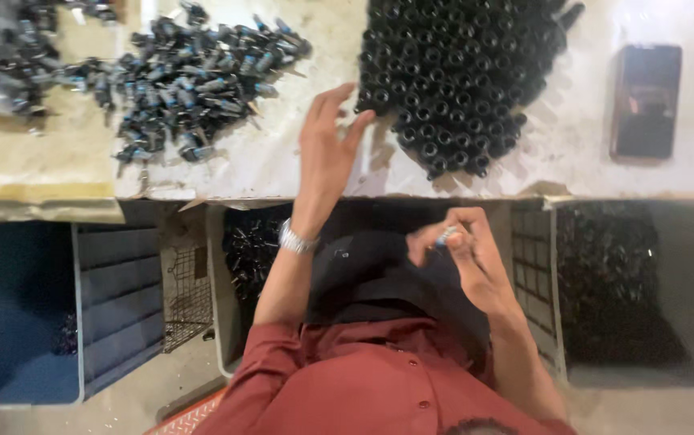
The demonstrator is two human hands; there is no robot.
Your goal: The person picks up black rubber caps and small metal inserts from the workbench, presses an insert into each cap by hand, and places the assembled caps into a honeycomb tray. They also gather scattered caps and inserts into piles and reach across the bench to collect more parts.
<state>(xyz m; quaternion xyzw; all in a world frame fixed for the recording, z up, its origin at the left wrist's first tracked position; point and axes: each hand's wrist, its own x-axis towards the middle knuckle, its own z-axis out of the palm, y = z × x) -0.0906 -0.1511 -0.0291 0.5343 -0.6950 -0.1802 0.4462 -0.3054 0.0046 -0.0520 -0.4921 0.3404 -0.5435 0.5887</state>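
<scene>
My left hand (327, 149), with a metal watch on its wrist, is stretched over the white table (266, 165). Its fingers are spread and it holds nothing, its fingertips close to the edge of a dense cluster of small black cylinders (451, 76) standing upright. Closer to my body, my right hand (464, 254) pinches a small part with a blue tip (446, 236) between thumb and fingers, above a black cloth (371, 274) on my lap.
A loose heap of blue-grey small parts (190, 76) lies at the left of the table, with more at the far left. A dark phone (645, 101) rests at the right. Below the table edge stand a blue crate (113, 298) and crates of dark parts (629, 290).
</scene>
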